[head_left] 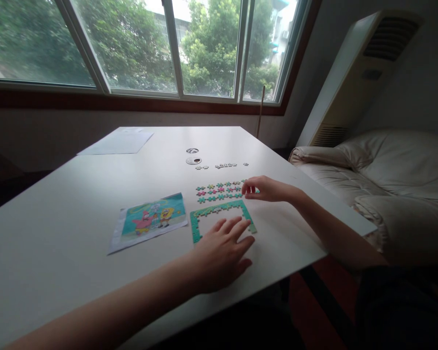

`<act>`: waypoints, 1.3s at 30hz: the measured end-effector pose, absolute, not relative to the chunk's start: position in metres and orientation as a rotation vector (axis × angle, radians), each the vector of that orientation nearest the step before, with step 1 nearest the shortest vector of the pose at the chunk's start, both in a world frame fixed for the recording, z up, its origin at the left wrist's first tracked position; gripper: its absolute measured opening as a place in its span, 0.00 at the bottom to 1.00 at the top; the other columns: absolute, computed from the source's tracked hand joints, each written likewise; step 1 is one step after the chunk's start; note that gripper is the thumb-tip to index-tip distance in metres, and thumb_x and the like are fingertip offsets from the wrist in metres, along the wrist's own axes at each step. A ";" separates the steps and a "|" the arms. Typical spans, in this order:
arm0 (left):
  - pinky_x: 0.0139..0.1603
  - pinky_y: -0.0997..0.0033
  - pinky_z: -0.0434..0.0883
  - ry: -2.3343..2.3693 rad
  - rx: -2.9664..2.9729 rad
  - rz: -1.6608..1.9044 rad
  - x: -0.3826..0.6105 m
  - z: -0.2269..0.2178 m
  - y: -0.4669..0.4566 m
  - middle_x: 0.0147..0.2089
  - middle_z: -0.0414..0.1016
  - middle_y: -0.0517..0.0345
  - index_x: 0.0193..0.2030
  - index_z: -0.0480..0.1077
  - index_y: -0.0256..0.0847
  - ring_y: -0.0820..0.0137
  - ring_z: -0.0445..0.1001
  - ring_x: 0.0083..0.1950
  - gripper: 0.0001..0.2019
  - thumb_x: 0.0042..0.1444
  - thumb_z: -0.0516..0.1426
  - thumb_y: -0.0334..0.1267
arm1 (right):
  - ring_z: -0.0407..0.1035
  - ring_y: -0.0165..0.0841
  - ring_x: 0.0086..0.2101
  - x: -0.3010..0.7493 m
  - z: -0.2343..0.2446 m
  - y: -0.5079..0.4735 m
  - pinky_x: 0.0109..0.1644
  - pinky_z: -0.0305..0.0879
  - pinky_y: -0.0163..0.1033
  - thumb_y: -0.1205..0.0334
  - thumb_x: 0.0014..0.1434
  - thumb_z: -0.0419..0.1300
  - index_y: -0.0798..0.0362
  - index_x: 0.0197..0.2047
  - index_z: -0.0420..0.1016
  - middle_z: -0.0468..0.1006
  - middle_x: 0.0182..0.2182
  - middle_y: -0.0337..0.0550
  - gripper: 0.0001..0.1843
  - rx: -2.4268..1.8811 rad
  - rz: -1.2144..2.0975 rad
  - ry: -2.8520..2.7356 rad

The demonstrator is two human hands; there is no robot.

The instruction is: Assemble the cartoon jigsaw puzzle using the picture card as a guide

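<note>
My left hand lies with fingers spread over the near side of a partly assembled jigsaw puzzle, a green border around bare table. It hides the border's lower edge. Beyond the border, loose puzzle pieces lie in three rows, mostly teal with some pink and yellow. At the right end of these rows is my right hand, fingers curled down and fingertips close to the pieces. Whatever its fingertips may hold is too small to make out. A cartoon picture sheet lies left of the border.
Farther back on the white table are more loose pieces and two small round objects. A large paper sheet lies at the far left corner. To the right stands a pale leather sofa.
</note>
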State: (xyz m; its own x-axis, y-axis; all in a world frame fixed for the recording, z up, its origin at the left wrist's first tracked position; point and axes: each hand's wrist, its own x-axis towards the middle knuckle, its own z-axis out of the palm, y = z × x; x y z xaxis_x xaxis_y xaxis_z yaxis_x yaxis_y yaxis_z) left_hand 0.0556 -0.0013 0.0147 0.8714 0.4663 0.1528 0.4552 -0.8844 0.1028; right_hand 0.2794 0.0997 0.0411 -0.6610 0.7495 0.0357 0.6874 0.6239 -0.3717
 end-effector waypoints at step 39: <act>0.56 0.42 0.58 1.352 2.841 0.203 -0.047 0.004 0.036 0.62 0.59 0.45 0.59 0.61 0.42 0.48 0.55 0.62 0.33 0.54 0.47 0.62 | 0.55 0.48 0.54 0.269 0.044 0.066 0.57 0.54 0.47 0.40 0.41 0.63 0.57 0.59 0.59 0.60 0.54 0.55 0.46 -1.396 0.667 -2.875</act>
